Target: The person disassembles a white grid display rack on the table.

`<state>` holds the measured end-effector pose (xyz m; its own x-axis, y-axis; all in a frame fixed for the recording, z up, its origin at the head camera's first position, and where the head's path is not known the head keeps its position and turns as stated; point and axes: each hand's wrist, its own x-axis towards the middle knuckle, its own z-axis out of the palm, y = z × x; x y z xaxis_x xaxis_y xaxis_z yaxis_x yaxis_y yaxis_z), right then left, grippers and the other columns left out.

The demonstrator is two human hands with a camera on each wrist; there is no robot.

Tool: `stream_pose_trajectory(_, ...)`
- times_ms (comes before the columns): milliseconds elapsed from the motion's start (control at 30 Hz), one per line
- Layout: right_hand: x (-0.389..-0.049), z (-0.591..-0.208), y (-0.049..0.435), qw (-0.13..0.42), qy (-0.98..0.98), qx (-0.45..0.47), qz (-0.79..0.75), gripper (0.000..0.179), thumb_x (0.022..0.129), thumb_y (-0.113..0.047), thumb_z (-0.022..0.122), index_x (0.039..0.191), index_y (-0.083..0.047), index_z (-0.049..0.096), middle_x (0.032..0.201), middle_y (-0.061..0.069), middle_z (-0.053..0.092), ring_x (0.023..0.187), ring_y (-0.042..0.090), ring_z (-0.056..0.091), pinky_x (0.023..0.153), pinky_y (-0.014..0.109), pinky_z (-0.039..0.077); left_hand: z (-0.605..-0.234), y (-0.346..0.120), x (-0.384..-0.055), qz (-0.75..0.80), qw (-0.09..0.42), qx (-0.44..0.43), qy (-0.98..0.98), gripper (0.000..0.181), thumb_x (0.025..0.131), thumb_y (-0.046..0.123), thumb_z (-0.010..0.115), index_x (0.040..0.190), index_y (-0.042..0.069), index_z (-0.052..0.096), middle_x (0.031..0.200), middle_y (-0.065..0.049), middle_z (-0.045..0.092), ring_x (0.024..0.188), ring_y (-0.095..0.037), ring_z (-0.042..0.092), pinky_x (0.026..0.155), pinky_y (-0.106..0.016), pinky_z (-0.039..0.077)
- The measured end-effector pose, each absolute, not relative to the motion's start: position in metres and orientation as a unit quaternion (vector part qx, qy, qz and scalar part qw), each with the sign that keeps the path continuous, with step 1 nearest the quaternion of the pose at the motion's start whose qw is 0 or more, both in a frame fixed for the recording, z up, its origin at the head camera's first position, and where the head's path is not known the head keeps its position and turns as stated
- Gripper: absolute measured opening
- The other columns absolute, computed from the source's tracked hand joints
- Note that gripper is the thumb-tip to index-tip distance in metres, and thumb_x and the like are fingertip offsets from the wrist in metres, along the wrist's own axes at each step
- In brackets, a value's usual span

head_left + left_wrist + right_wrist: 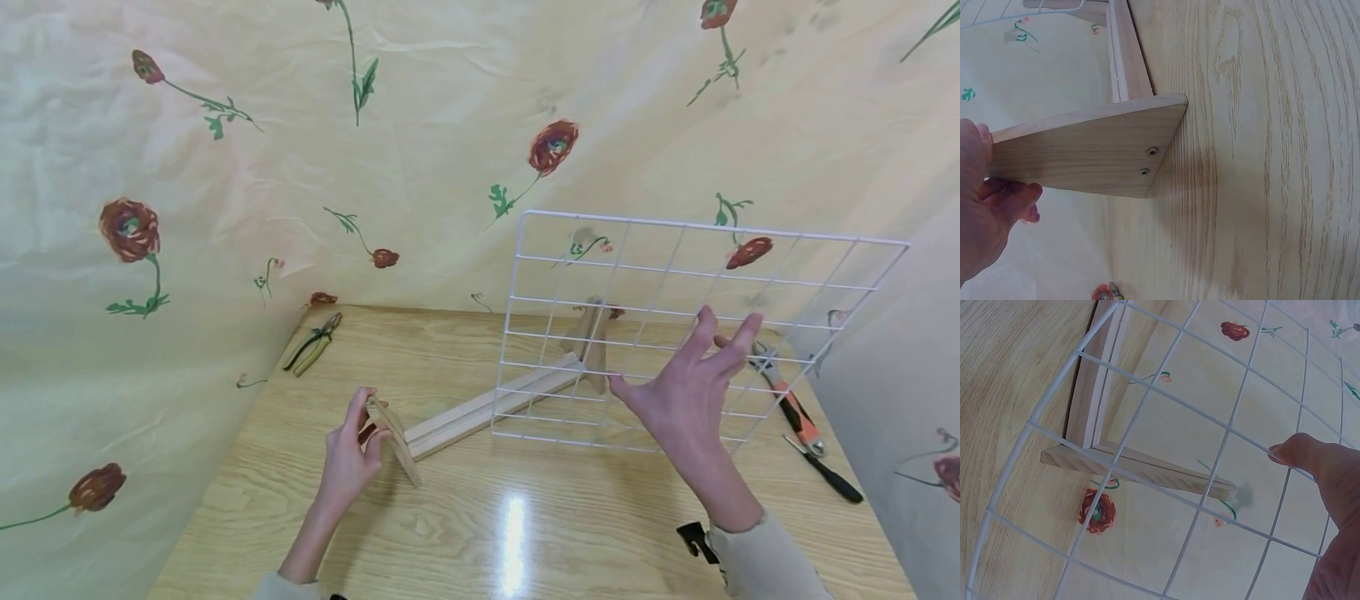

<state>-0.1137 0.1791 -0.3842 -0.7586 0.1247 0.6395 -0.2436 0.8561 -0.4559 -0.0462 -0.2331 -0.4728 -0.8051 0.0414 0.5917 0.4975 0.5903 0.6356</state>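
My left hand pinches the upper part of a flat wooden end board between thumb and fingers. Two screw heads show on the board's outer face in the left wrist view. From this board a pair of pale wooden rails runs across the table to a second end board. Tilted above that far end is a white wire grid panel, held up by my right hand. Its thumb presses on a wire in the right wrist view; the other fingers are partly hidden.
Pliers with yellowish handles lie at the back left of the wooden table. On the right are an orange-and-black wrench and a black-handled screwdriver. A flowered cloth hangs behind the table.
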Motion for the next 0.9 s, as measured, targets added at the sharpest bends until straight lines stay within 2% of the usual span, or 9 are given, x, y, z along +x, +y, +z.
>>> stream_pose_trajectory(233,-0.1130,-0.3852,0.1787,0.344,-0.898,0.029,0.273,0.134,0.050,-0.020,0.101,0.149,-0.003,0.010,0.152,0.039,-0.012,0.118,0.053,0.030,0.070,0.067,0.049,-0.4731,-0.2332,-0.0444,-0.420,0.274,-0.160,-0.850,0.069,0.074,-0.018,0.077,0.135,-0.003,0.047,0.110,-0.018,0.068,0.097,-0.039,0.069,0.075,-0.043,0.060)
stream_pose_trajectory(500,-0.1131,-0.3857,0.1795,0.355,-0.896,0.044,0.262,0.134,0.049,-0.018,0.100,0.148,-0.001,0.011,0.151,0.039,-0.011,0.117,0.053,0.028,0.072,0.067,0.047,-0.4733,-0.2324,-0.0413,-0.418,0.272,-0.159,-0.852,0.068,0.076,-0.015,0.076,0.136,-0.002,0.046,0.113,-0.020,0.068,0.104,-0.041,0.066,0.078,-0.043,0.060)
stream_pose_trajectory(900,-0.1133,-0.3865,0.1774,0.338,-0.899,0.029,0.277,0.133,0.051,-0.018,0.100,0.148,-0.002,0.011,0.153,0.035,-0.014,0.118,0.052,0.027,0.076,0.067,0.046,-0.4734,-0.2336,-0.0392,-0.412,0.287,-0.165,-0.849,0.073,0.072,-0.021,0.077,0.136,-0.004,0.046,0.113,-0.025,0.067,0.107,-0.045,0.064,0.076,-0.044,0.061)
